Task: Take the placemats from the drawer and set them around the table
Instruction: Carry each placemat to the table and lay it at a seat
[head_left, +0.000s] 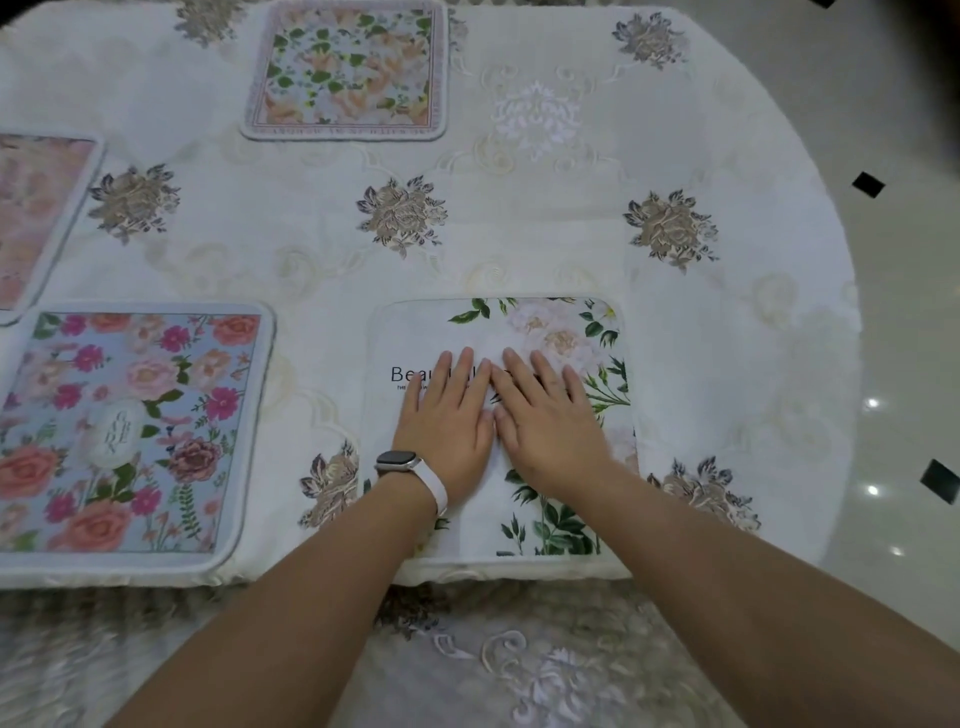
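A white placemat (561, 332) with pale roses, green leaves and dark lettering lies flat at the near edge of the table (519, 228). My left hand (447, 415), with a watch on its wrist, and my right hand (545, 421) press flat on its middle, side by side, fingers straight. A blue placemat (130, 431) with pink and orange flowers lies at the near left. A pink placemat (31, 213) is cut off by the left edge. A pale placemat (348, 67) with orange flowers lies at the far side.
An embroidered white tablecloth with brown flower motifs covers the table and hangs over its near edge (467, 649). The table's rounded right end (831, 312) borders a glossy tiled floor (909, 364) with small black insets.
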